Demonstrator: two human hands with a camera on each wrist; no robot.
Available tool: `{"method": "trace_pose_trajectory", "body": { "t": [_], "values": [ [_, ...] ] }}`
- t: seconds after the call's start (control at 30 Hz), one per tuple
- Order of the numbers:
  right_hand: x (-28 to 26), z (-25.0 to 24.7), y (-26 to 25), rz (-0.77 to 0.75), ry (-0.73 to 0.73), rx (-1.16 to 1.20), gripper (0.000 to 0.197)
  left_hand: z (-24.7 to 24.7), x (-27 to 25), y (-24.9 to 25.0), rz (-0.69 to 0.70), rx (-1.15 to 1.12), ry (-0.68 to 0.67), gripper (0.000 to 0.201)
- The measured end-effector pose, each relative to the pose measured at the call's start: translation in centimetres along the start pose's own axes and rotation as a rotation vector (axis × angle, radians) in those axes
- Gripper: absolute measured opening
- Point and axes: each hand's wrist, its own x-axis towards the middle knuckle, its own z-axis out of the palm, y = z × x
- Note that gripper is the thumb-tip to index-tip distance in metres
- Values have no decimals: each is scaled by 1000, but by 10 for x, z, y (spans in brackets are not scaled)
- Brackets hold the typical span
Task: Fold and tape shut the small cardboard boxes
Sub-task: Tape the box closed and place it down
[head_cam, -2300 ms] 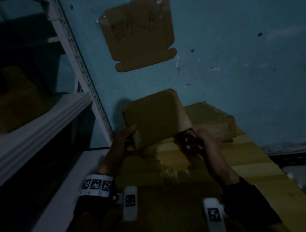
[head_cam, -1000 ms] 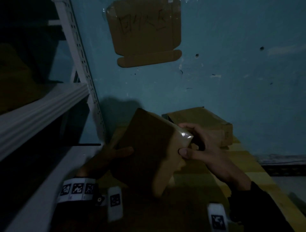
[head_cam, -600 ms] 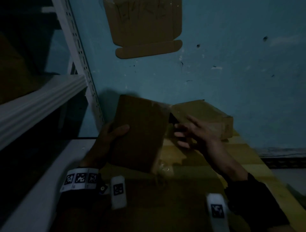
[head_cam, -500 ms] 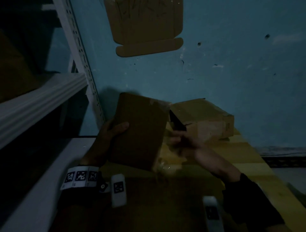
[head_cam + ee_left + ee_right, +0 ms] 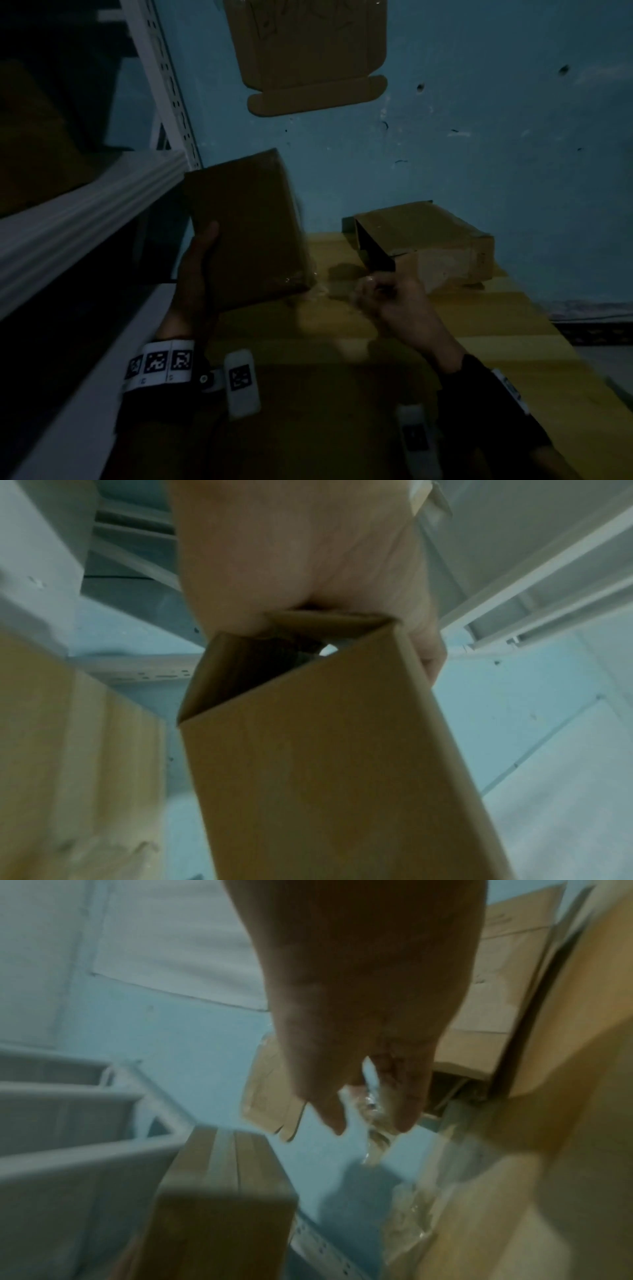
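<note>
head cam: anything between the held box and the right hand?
Head view: only bare yellow tabletop and some crumpled clear tape lie between the held box and the right hand. The left hand grips that box.

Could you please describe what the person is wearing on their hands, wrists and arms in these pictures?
Both hands are bare, without gloves. The left hand has a white wristband printed with black square marker patterns, above a dark sleeve, and beside it a small white rounded block with its own black marker. The right hand emerges from a dark long sleeve; a similar white marked block sits there.
</note>
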Motion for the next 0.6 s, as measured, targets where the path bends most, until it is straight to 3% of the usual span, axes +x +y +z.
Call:
{"method": "trace_pose_trajectory", "body": {
  "t": [0.1,0.17,0.2,0.27,0.4,0.5,0.6],
  "values": [
    [6,1,-6,123,65,21,6,-5,3,1,-92,17,-51,69],
    [10,9,-3,176,22,26,18,-8,5,1,-88,54,-74,101],
    [13,14,-1,178,-11,-23,30,-8,6,1,-62,63,-66,106],
    [21,25,7,110,-87,-187,56,-9,8,1,-37,42,-70,107],
    [37,57,7,-9,-225,-447,84,-10,10,-2,-20,41,-76,100],
    [46,79,4,112,-436,-785,68,-12,11,-3,-16,37,-51,93],
    [46,89,-3,229,-506,-763,46,-9,10,-4,-20,65,-23,97]
  ]
}}
